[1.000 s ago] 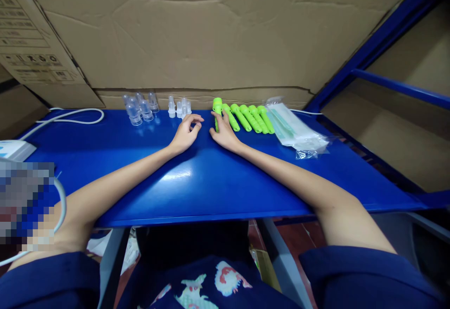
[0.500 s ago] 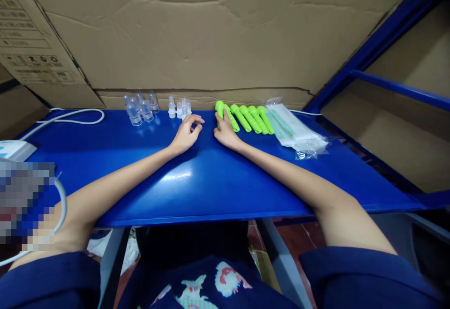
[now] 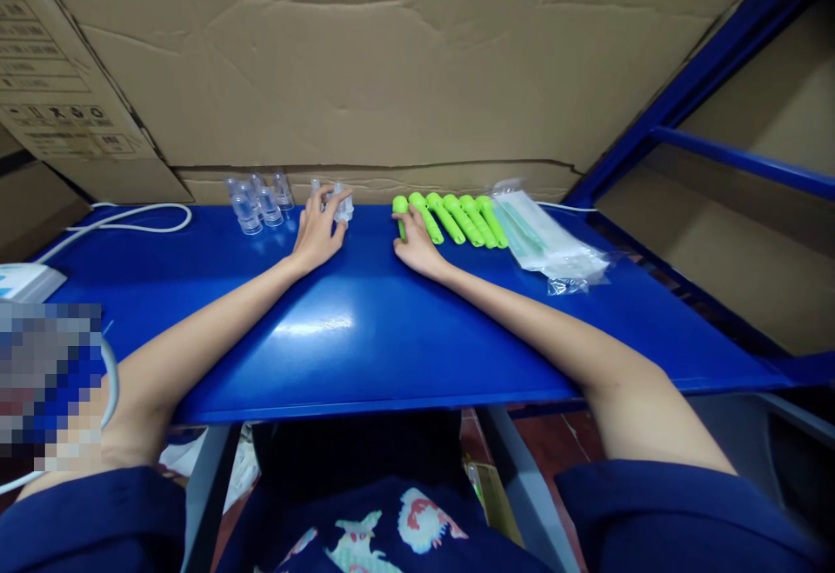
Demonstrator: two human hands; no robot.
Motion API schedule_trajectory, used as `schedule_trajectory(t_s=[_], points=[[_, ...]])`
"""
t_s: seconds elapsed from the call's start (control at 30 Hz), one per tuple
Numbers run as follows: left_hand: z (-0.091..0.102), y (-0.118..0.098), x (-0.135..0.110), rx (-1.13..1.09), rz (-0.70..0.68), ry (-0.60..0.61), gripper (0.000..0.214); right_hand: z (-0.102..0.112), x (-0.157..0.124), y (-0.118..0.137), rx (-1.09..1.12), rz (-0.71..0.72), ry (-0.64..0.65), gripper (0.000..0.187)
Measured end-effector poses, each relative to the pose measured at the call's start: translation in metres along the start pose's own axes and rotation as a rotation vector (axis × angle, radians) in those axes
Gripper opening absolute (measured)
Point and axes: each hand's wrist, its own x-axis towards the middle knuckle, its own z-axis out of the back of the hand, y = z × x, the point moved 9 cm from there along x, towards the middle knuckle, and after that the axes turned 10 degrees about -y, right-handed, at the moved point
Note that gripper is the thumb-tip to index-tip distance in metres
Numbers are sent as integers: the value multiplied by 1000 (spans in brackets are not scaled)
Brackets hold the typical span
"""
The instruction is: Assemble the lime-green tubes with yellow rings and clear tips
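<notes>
My left hand point(image 3: 317, 232) reaches over a cluster of small clear caps with white bases point(image 3: 345, 206), fingers spread and touching or just above them. Part of the cluster is hidden behind the fingers. My right hand point(image 3: 418, 247) has its fingers and thumb around the leftmost bright green microphone-shaped tube point(image 3: 400, 206), whose lower part the hand covers. To its right, several more green microphone-shaped tubes point(image 3: 450, 218) lie slanted in a row. Left of my left hand, several larger clear plastic domed cylinders point(image 3: 248, 209) stand upright in a group.
A clear plastic bag with white and pale green contents point(image 3: 544, 238) lies right of the green row. A white cable point(image 3: 150, 217) loops at the left, near a white device point(image 3: 30, 282). Cardboard point(image 3: 365, 77) walls the back of the blue table point(image 3: 391, 338); a blue frame bar point(image 3: 744, 160) stands right.
My left hand has moved left onto the small clear caps and its fingers have spread. My right hand and the leftmost green tube have shifted slightly left, the tube's head now lower.
</notes>
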Motion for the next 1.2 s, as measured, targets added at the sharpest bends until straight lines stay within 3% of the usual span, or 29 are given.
schedule_trajectory(t_s=[0.1, 0.23, 0.33, 0.47, 0.67, 0.8, 0.93, 1.03, 1.1, 1.2], points=[[-5, 9, -1, 22, 37, 42, 47, 5, -3, 9, -40, -11, -17, 54], [-6, 4, -3, 26, 28, 53, 41, 14, -9, 22, -95, -10, -71, 42], [-7, -1, -4, 49, 7, 83, 38, 17, -12, 29, -130, 12, -97, 53], [-9, 1, -6, 100, 34, 143, 44, 11, -12, 23, -245, -54, -28, 67], [-13, 6, -7, 37, 60, 163, 49, 7, -10, 20, -268, -38, 26, 37], [-12, 26, -1, -163, 142, 27, 52, 8, -10, 26, -195, 9, 9, 39], [-9, 67, 5, -482, 307, -190, 66, 10, -15, 44, -99, 172, 0, 45], [-7, 88, 7, -560, 354, -291, 71, 8, -24, 59, -98, 309, 43, 43], [-5, 88, 8, -589, 349, -311, 73, 6, -29, 66, -122, 376, 74, 40], [-7, 71, 8, -614, 289, -257, 73, 4, -30, 69, -144, 400, 84, 38]])
